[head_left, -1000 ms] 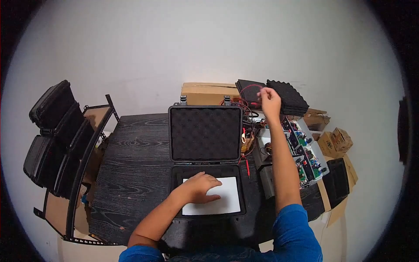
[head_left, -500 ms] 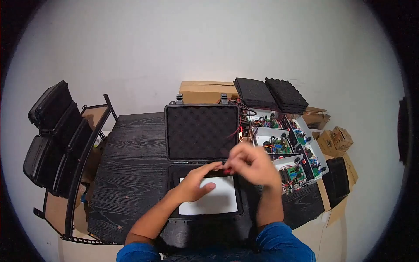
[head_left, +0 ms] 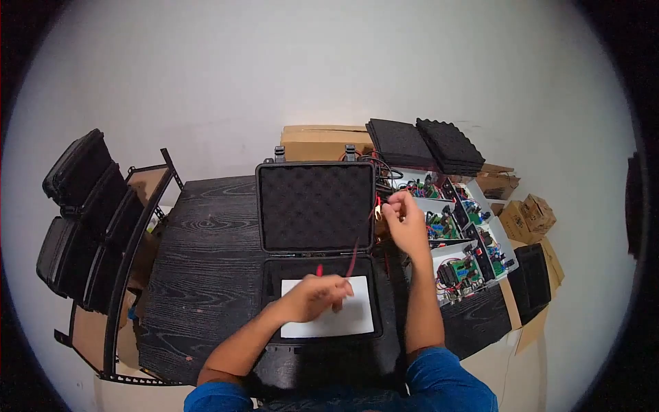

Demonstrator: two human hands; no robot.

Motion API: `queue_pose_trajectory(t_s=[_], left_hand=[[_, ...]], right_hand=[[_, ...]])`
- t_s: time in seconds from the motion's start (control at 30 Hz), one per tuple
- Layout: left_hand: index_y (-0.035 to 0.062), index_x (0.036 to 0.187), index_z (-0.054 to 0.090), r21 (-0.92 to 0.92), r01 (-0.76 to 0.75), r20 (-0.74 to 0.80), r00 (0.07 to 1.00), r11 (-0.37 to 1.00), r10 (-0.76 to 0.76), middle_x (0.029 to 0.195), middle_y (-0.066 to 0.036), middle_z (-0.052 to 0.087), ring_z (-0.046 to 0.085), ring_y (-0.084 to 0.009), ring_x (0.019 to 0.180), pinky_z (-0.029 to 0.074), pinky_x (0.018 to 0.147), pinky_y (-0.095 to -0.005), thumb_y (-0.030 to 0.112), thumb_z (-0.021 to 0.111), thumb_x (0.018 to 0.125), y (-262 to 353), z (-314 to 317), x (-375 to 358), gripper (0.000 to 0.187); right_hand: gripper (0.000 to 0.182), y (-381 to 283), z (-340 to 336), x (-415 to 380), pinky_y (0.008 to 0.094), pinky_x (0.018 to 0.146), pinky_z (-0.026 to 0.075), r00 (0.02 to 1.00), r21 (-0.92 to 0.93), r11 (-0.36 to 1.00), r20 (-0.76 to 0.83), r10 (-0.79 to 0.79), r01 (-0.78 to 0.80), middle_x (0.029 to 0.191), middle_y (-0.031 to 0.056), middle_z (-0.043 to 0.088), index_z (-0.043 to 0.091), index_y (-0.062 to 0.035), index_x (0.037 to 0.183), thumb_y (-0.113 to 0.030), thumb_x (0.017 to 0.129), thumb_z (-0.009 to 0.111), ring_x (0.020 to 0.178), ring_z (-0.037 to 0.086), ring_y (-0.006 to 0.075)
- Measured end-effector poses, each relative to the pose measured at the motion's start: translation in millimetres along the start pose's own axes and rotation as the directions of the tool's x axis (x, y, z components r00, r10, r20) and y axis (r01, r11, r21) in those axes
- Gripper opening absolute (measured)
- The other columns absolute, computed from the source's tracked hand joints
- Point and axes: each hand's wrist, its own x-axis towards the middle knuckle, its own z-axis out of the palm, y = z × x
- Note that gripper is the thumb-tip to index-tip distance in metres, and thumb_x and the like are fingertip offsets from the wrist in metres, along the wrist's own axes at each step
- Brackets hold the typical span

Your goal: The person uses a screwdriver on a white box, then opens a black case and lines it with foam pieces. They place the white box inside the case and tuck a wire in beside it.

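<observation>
A black hard case stands open on the table, its lid [head_left: 316,209] raised and lined with egg-crate foam. In its base lies a white sheet [head_left: 357,312]. My left hand [head_left: 317,299] is closed around a thin red-and-black cable [head_left: 353,261] above the sheet, and a red plug [head_left: 320,270] sticks up behind its knuckles. From there the cable rises along the lid's right side. My right hand [head_left: 406,221] is at the right of the lid, fingers curled together, tips right beside a metal clip [head_left: 377,210] with a red end. What those fingers pinch, I cannot tell.
White trays [head_left: 449,240] of circuit boards and wires stand at the right. Black foam sheets [head_left: 401,144] and a cardboard box [head_left: 322,141] are behind. Several black cases [head_left: 79,168] sit on a rack [head_left: 134,254] at the left of the dark wooden table [head_left: 206,254].
My right hand has moved from the case's base up and right, to beside the clip. My left hand has turned over and curled, and the red-and-black cable now stretches upward from it.
</observation>
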Motion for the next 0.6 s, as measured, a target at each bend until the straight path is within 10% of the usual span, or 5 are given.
queue_pose_trajectory(t_s=[0.07, 0.17, 0.6], left_hand=[[0.0087, 0.124, 0.069, 0.313, 0.134, 0.171, 0.966, 0.940, -0.195, 0.101, -0.012, 0.075, 0.072, -0.0177, 0.090, 0.057, 0.083, -0.0370, 0.021, 0.054, 0.112, 33, 4, 2, 0.023], [0.0087, 0.122, 0.070, 0.423, -0.010, 0.206, 0.975, 0.906, -0.086, 0.102, -0.014, 0.075, 0.074, -0.0251, 0.091, 0.057, 0.085, -0.0389, 0.019, 0.057, 0.111, 26, 10, 1, 0.020], [0.0029, 0.127, 0.075, 0.229, 0.006, 0.482, 0.868, 0.973, -0.119, 0.114, -0.018, 0.078, 0.075, -0.0276, 0.098, 0.057, 0.087, -0.0394, 0.021, 0.063, 0.107, 15, 8, 0, 0.029]], right_hand=[[0.036, 15, 6, 4, 0.0247, 0.066, 0.048, 0.996, 0.159, 0.983, 0.034, 0.088, -0.092, 0.087, 0.0040, 0.071, 0.056, -0.0009, 0.129, -0.011, 0.099, 0.073, 0.073, 0.060, 0.0058], [0.050, 25, 13, 4, 0.0221, 0.067, 0.048, 0.975, 0.345, 0.913, 0.115, 0.190, -0.219, 0.097, 0.0050, 0.072, 0.048, -0.0015, 0.142, -0.007, 0.099, 0.074, 0.076, 0.061, 0.0046], [0.054, 40, 17, 5, 0.0231, 0.071, 0.051, 0.958, 0.302, 0.911, 0.154, 0.243, -0.279, 0.113, 0.0073, 0.065, 0.051, -0.0055, 0.141, 0.003, 0.093, 0.073, 0.077, 0.061, 0.0054]])
